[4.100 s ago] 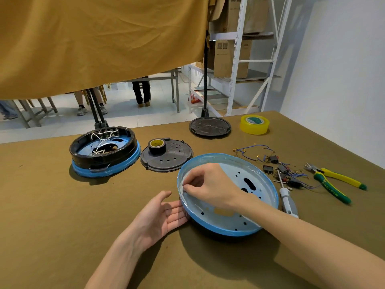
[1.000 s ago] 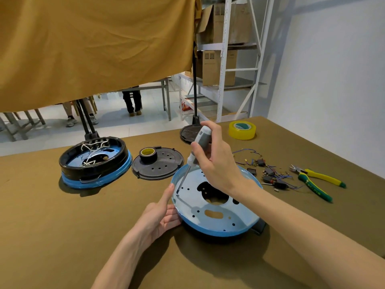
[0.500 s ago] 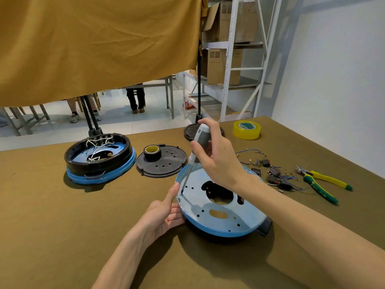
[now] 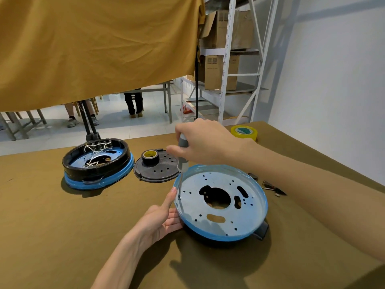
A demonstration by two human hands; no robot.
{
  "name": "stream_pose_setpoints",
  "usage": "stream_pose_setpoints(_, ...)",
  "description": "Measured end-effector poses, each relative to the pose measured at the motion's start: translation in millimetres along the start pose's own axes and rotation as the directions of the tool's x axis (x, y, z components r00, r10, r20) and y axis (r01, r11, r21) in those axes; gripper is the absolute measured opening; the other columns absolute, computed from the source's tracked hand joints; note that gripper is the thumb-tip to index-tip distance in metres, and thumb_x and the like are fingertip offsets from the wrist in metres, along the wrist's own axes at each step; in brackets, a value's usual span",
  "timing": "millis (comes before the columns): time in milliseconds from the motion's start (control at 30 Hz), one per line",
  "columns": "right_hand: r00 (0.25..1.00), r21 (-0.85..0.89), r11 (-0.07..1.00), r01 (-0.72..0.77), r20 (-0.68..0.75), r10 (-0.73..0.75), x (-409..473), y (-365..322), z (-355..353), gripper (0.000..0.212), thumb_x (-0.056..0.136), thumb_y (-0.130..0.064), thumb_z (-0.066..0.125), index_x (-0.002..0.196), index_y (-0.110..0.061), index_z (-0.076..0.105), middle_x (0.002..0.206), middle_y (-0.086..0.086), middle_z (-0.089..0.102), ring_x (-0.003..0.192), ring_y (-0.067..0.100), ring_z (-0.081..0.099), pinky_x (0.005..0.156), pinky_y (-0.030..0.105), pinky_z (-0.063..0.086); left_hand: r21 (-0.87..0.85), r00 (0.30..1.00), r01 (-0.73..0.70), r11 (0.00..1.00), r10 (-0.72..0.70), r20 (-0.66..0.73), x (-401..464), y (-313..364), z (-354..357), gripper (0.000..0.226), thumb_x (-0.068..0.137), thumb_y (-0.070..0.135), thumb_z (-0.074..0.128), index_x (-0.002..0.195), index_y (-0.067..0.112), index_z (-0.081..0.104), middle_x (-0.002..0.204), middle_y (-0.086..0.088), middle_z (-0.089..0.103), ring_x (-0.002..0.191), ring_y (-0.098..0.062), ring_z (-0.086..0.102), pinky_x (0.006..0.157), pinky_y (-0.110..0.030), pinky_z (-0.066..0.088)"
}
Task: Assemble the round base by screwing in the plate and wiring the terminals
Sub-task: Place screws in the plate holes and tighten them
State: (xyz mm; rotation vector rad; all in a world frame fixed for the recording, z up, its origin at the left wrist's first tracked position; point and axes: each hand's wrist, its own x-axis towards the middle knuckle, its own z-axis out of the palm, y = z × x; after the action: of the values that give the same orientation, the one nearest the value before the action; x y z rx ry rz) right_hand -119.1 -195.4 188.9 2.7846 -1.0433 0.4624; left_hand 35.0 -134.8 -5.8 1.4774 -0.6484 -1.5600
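Observation:
A round base with a blue rim (image 4: 224, 236) lies in front of me, and a pale metal plate (image 4: 220, 213) with many holes sits inside it. My right hand (image 4: 205, 144) grips a grey-handled screwdriver (image 4: 183, 155) upright, its tip on a hole near the plate's left edge. My left hand (image 4: 160, 220) rests against the base's left side, fingers straight, thumb up beside the rim. Any screw under the tip is too small to make out.
A second blue-rimmed base (image 4: 96, 163) with white wires stands at the left. Between the bases lies a black perforated disc (image 4: 156, 170) carrying a roll of black tape (image 4: 150, 156). Yellow tape (image 4: 244, 132) sits far right; small connectors (image 4: 273, 187) lie beyond my forearm.
My right hand picked up the screwdriver and set its tip on the plate's left edge, then shifted grip lower over the handle. The left hand stayed at the base's side.

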Motion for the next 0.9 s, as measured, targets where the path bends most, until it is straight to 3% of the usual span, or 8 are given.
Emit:
stream_pose_setpoints(100,0.962,0.229,0.967,-0.116,0.268,0.052,11.2,2.6,-14.0,0.035,0.093,-0.044,0.064,0.117,-0.022,0.053,0.099,0.000,0.068,0.084,0.017,0.067,0.068,0.037,0.058,0.016,1.000,-0.007,1.000,0.006,0.018,-1.2,-0.1,-1.7,0.085,0.064,0.071,0.070,0.112,0.001,0.066,0.101,-0.017,0.079,0.094,-0.027,0.078,0.074,-0.036,0.065)
stream_pose_setpoints(233,0.989,-0.044,0.998,-0.046,0.141,0.052,20.2,-1.7,-10.2,0.037,0.101,-0.052,0.050,0.113,-0.017,0.056,0.093,0.004,0.068,0.076,0.021,0.068,0.066,0.036,0.057,0.025,0.999,-0.009,1.000,0.009,0.037,-1.8,0.1,-3.7,0.091,0.056,0.074,0.073,0.111,0.001,0.066,0.102,-0.017,0.079,0.094,-0.027,0.078,0.075,-0.036,0.065)
stream_pose_setpoints(367,0.912,0.216,0.963,-0.159,0.405,0.059,24.9,6.5,-18.2,0.031,0.099,-0.035,0.057,0.121,-0.017,0.043,0.088,0.006,0.068,0.054,0.008,0.066,0.045,0.028,0.053,0.037,0.999,-0.026,0.999,0.025,0.031,-0.5,-1.5,-3.8,0.092,0.056,0.075,0.073,0.112,0.002,0.067,0.104,-0.017,0.079,0.097,-0.028,0.078,0.089,-0.041,0.063)
stream_pose_setpoints(433,0.926,0.186,0.972,-0.145,0.370,0.068,26.2,8.3,-16.9,0.023,0.100,-0.029,0.054,0.116,-0.014,0.047,0.088,0.009,0.070,0.049,0.010,0.068,0.041,0.027,0.053,0.035,0.999,-0.029,0.999,0.028,0.028,-0.8,-1.7,-3.4,0.090,0.058,0.074,0.072,0.112,0.002,0.067,0.104,-0.017,0.079,0.097,-0.028,0.078,0.089,-0.041,0.062)
stream_pose_setpoints(500,0.955,0.059,0.991,-0.121,0.278,0.100,27.0,5.3,-12.1,0.033,0.104,-0.043,0.048,0.108,-0.011,0.054,0.081,0.010,0.071,0.046,0.016,0.069,0.041,0.028,0.055,0.033,0.999,-0.029,0.999,0.029,0.025,-1.2,-1.4,-2.9,0.086,0.063,0.072,0.071,0.113,0.002,0.066,0.103,-0.017,0.079,0.097,-0.028,0.078,0.086,-0.040,0.063)
stream_pose_setpoints(667,0.900,0.196,0.964,-0.179,0.429,0.080,26.7,7.6,-21.2,0.026,0.098,-0.027,0.058,0.119,-0.014,0.050,0.072,0.003,0.069,0.043,0.010,0.065,0.039,0.021,0.047,0.030,1.000,-0.017,0.999,0.017,0.006,-3.2,0.3,-0.6,0.081,0.067,0.070,0.069,0.111,0.002,0.066,0.103,-0.018,0.079,0.098,-0.030,0.077,0.083,-0.039,0.064)
stream_pose_setpoints(833,0.934,0.065,0.991,-0.115,0.346,0.086,26.9,3.7,-17.4,0.039,0.100,-0.051,0.055,0.113,-0.015,0.051,0.079,0.006,0.069,0.050,0.017,0.069,0.040,0.024,0.052,0.021,1.000,-0.018,1.000,0.018,-0.007,-6.0,0.6,2.0,0.081,0.070,0.068,0.067,0.114,0.000,0.066,0.106,-0.020,0.078,0.102,-0.032,0.076,0.090,-0.042,0.062)
stream_pose_setpoints(900,0.908,0.159,0.979,-0.130,0.416,0.053,27.7,4.6,-22.2,0.029,0.098,-0.034,0.060,0.117,-0.014,0.052,0.081,0.006,0.067,0.048,0.010,0.065,0.040,0.021,0.048,0.019,1.000,-0.022,1.000,0.022,-0.004,-5.7,-0.1,1.2,0.080,0.071,0.068,0.067,0.113,0.001,0.066,0.106,-0.019,0.078,0.101,-0.031,0.076,0.086,-0.040,0.063)
